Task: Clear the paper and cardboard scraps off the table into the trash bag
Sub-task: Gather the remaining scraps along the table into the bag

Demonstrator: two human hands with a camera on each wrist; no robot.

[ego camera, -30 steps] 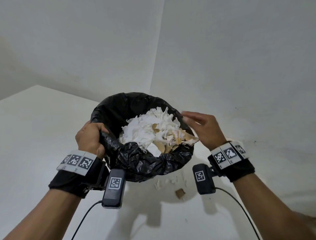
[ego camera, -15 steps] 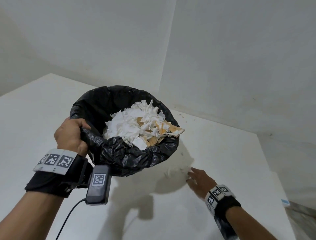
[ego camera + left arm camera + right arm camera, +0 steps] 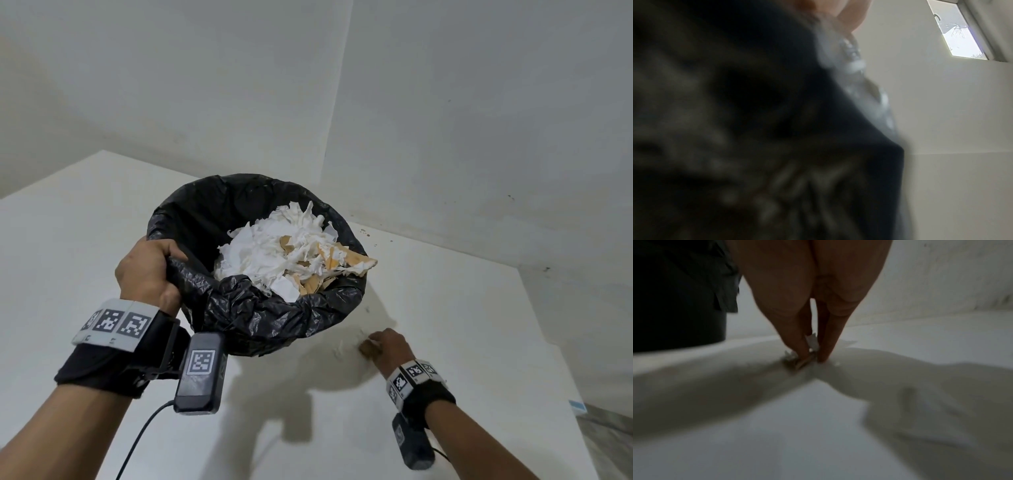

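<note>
A black trash bag (image 3: pixel 260 315), heaped with white paper and brown cardboard scraps (image 3: pixel 274 253), hangs above the white table. My left hand (image 3: pixel 147 270) grips its rolled rim on the near left side. In the left wrist view the bag (image 3: pixel 735 129) is a dark blur filling most of the picture. My right hand (image 3: pixel 380 346) is down on the table just right of the bag. Its thumb and fingers pinch a small clump of torn white paper scraps (image 3: pixel 812 344) mixed with a brown bit (image 3: pixel 364 349). A few more white shreds (image 3: pixel 339 349) lie beside the fingertips.
The white table (image 3: pixel 445 308) sits in a corner between two white walls. Its right edge (image 3: pixel 548 342) drops to a grey floor with a small blue item (image 3: pixel 577 406) beside it. A window (image 3: pixel 960 32) shows high up in the left wrist view.
My right hand left the bag's rim, dropped to the table and has closed its fingertips on the scraps there. My left hand keeps hold of the bag.
</note>
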